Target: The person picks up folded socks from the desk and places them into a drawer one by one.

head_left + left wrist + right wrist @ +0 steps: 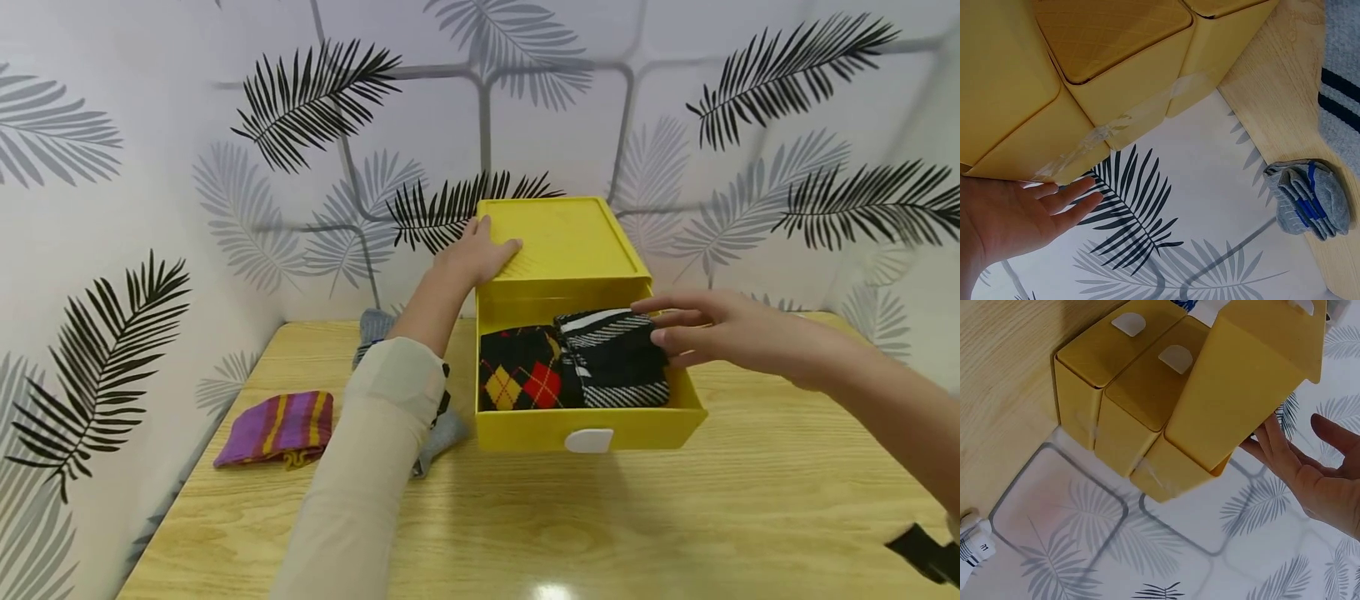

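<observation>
A yellow stacked drawer unit (558, 237) stands on the wooden table, its top drawer (517, 431) pulled out towards me. Inside lie folded argyle socks (522, 367) in black, red and yellow, beside folded black socks with white patterning (618, 360). My left hand (476, 254) rests on the left edge of the unit's top, thumb over the lid; in the left wrist view its fingers (1066, 203) extend along the unit's side. At the drawer's right wall, my right hand (731, 337) holds its fingers loosely extended near the black-and-white socks; whether they touch is unclear.
Purple striped socks (277, 427) lie at the table's left. Grey socks (373, 325) sit behind my left arm, and another grey sock (444, 437) is partly hidden by it. Two lower drawers (1141, 375) are closed. A leaf-patterned wall (420, 100) rises behind the table.
</observation>
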Motion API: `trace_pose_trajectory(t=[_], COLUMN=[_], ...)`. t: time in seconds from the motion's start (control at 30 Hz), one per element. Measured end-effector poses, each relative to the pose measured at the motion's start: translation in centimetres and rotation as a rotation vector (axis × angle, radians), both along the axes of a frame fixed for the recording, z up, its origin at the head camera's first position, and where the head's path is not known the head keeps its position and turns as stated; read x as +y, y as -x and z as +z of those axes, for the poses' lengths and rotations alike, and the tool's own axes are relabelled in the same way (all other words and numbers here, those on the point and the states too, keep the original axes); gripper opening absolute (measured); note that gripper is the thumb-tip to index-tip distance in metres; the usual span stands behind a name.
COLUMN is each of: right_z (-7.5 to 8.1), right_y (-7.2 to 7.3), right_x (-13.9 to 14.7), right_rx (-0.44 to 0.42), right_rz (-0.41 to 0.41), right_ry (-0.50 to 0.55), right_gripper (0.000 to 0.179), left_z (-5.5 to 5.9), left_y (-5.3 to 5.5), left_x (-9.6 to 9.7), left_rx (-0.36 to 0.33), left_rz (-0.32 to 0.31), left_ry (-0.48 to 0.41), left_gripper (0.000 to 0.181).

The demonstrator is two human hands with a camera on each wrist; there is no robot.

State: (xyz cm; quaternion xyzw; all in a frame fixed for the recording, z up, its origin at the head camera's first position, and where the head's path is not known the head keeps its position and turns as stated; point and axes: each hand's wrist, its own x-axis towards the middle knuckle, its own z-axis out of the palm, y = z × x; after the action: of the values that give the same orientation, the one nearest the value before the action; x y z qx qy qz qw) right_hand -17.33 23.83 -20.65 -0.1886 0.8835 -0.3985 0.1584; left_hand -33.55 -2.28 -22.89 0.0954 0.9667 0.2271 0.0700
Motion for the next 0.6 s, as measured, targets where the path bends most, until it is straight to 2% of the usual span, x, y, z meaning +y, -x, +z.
trace_pose_trajectory(t=[0.07, 0.2, 0.23, 0.3, 0.33, 0.4, 0.5, 0.6], right_z=[-0.1, -0.2, -0.2, -0.3, -0.5, -1.0, -2.8, -5.4], right_y=[-0.3, -1.4, -1.7, -2.5, -3.0, -4.0, -5.3, -5.9], right_x=[0.2, 0.1, 0.0, -0.5, -0.9, -1.7, -3.3, -4.9], right_rx=[0.037, 0.213, 0.237, 0.234, 0.2, 0.063, -0.218, -0.527], right_rz=[0.007, 0.003, 0.005, 0.014, 0.028, 0.096, 0.242, 0.349], right_ry=[0.006, -0.037, -0.024, 0.037, 0.086, 0.236, 0.464, 0.644], right_gripper=[0.05, 0.042, 0.04, 0.037, 0.036, 0.034, 0.034, 0.033], left_z=[0.0, -0.1, -0.1, -0.1, -0.1, -0.1, -0.1, -0.1], left_y=[0.1, 0.2, 0.2, 0.2, 0.2, 0.2, 0.2, 0.2], left_x=[0.0, 0.0, 0.0, 0.0, -0.1, -0.1, -0.2, -0.2], left_rx=[-0.004, -0.007, -0.005, 0.0, 0.004, 0.005, 0.005, 0.005], left_rz=[-0.001, -0.004, -0.004, -0.001, 0.001, 0.004, 0.003, 0.001], left_ry=[-0.004, -0.001, 0.001, 0.006, 0.005, 0.004, 0.0, -0.006], left_gripper=[0.074, 0.075, 0.075, 0.075, 0.075, 0.075, 0.075, 0.075])
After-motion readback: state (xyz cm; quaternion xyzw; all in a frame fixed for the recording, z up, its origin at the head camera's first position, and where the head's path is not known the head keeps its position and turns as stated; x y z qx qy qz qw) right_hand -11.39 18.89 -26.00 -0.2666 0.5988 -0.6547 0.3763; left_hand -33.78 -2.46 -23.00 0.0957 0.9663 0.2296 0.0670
